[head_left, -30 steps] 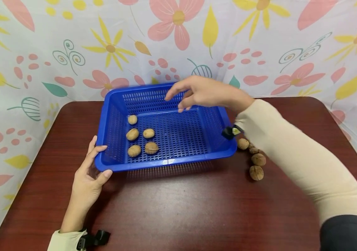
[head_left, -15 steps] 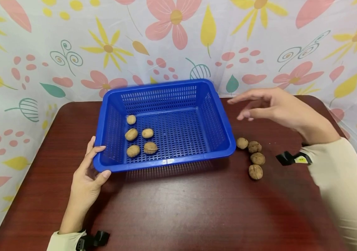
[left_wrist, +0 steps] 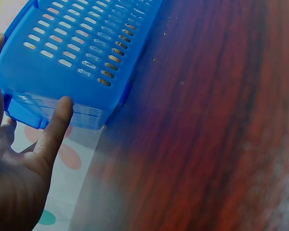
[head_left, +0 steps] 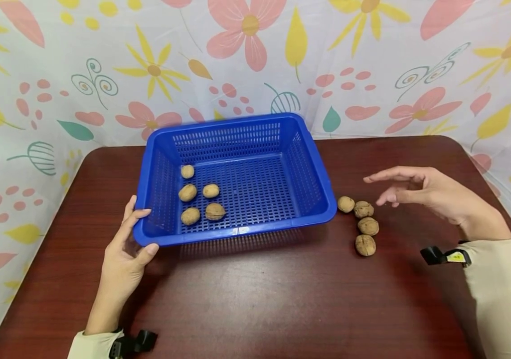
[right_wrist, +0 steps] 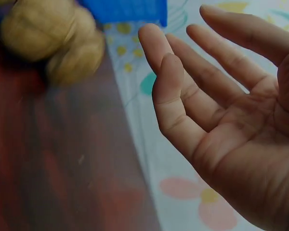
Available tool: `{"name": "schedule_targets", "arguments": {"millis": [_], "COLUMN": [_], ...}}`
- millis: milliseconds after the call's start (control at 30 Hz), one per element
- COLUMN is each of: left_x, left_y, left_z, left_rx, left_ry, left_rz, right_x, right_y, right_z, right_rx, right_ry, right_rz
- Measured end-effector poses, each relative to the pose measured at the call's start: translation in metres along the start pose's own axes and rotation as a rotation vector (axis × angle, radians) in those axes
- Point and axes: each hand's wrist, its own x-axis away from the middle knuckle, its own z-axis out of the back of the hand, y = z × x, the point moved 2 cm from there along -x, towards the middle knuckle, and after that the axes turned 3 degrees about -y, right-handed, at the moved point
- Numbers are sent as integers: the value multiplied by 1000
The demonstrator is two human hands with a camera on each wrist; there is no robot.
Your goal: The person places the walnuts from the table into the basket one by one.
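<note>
My left hand [head_left: 122, 259] holds the near left corner of a blue plastic basket [head_left: 255, 230], thumb at the front and fingers at the left rim. In the left wrist view, this hand [left_wrist: 26, 168] has one digit laid along the slotted wall [left_wrist: 62, 84]. Several walnuts [head_left: 215, 212] lie inside the basket, toward its left end. Right of the basket, more walnuts [head_left: 368, 226] sit in a short, bent row on the table. Just beyond them hovers my right hand [head_left: 434, 194], its fingers loosely bent and holding nothing. The right wrist view shows its bare palm [right_wrist: 241, 139] facing the camera.
The dark red-brown wooden table [head_left: 255, 299] runs underneath everything. A white cloth [head_left: 246, 65] printed with flowers and leaves hangs along its back and sides. Each wrist wears a small black camera [head_left: 134, 343].
My right hand has moved from above the basket out to the right and down beside the loose walnuts. My left hand stays at the basket's corner.
</note>
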Motion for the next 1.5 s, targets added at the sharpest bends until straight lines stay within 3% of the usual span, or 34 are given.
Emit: {"name": "schedule_targets", "arguments": {"millis": [233,533,1200,1500], "left_x": [1,0,-2,-1], "left_y": [-1,-1,-1,-1], "left_z": [1,1,1,1], "left_rx": [8,-9,-15,-17], "left_ry": [-2,-4,5,8], "left_rz": [-9,5,20,19], "right_x": [-1,-13,-21,-21], "right_y": [36,53,58,40], "right_z": [-1,-13,-20,-9], "right_rx": [-67,-121,-75,-61], "right_ry": [-68,-117,-70,-8], "right_rz": [-2,-30,3,-25]}}
